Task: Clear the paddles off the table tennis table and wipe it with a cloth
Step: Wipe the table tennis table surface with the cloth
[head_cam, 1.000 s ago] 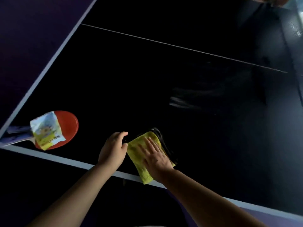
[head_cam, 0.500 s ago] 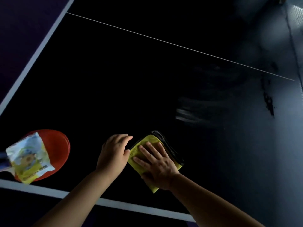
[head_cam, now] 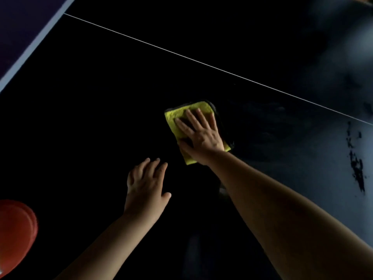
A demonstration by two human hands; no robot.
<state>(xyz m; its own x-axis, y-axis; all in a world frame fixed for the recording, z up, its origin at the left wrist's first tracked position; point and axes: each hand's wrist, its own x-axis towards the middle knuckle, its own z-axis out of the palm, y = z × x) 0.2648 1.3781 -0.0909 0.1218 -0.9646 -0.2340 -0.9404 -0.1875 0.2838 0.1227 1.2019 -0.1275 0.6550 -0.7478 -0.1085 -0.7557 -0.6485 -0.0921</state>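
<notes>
- Out past mid-counter (head_cam: 90, 118), short of the thin white line (head_cam: 201, 64): yellow cloth (head_cam: 177, 116), pushed forward from its spot near the edge stripe a second ago.
- Pinned flat under the right hand (head_cam: 201, 134), fingers (head_cam: 191, 118) straight and spread over the folded cloth, pressing rather than gripping.
- Left hand (head_cam: 146, 186) off the cloth now; touching its near corner half a second ago, now well behind it, fingers loosely spread and holding nothing; resting on the counter or hovering, cannot tell.
- Red paddle (head_cam: 16, 229) at the lower left corner of view, cropped by the frame, on the counter as before; packet seen on it earlier now out of frame.
- Judged from this: arranging of the cloth finished, one-handed wiping stroke under way, heading toward the line.
- Dark smears (head_cam: 357, 168) far right, beyond the cloth, not yet reached.
- Paddle clearing seemingly unfinished, so that corner probably blocked from wiping until lifted away.
</notes>
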